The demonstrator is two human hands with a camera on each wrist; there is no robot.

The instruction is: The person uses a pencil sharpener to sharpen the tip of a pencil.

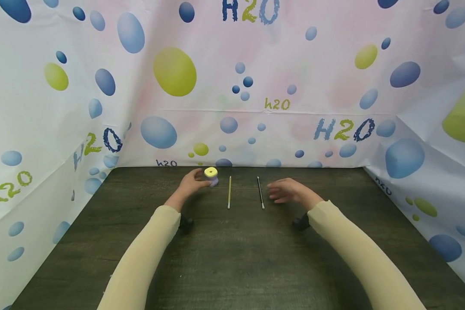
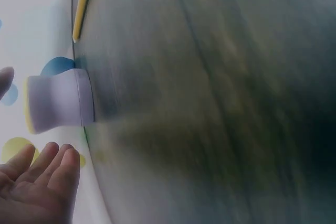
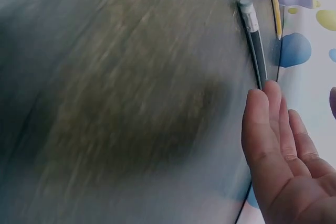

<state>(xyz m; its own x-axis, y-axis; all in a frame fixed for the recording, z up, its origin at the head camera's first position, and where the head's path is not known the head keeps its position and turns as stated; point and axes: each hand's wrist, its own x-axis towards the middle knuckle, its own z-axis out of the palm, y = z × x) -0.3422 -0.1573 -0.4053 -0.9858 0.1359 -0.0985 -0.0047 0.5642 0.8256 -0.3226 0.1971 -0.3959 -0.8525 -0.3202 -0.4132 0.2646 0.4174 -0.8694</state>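
Observation:
A small lilac object [image 1: 214, 181] with a waisted body and a yellow top [image 1: 211, 172] stands on the table; a dark hole shows in that top. My left hand [image 1: 191, 183] is just left of it, fingers and thumb spread on either side. In the left wrist view a gap separates the fingers [image 2: 44, 174] from the lilac body [image 2: 55, 100]. A yellow pencil [image 1: 229, 193] and a black pencil [image 1: 260, 193] lie to its right, eraser ends toward me. Beside the black pencil is my right hand [image 1: 288, 190], fingers extended and holding nothing.
The dark wooden table [image 1: 232, 258] ends at the back against a white curtain [image 1: 217, 86] printed with blue and green drops. The same cloth hangs along both sides. Dark wrist bands [image 1: 186, 224] sit under the cream sleeves [image 1: 139, 254].

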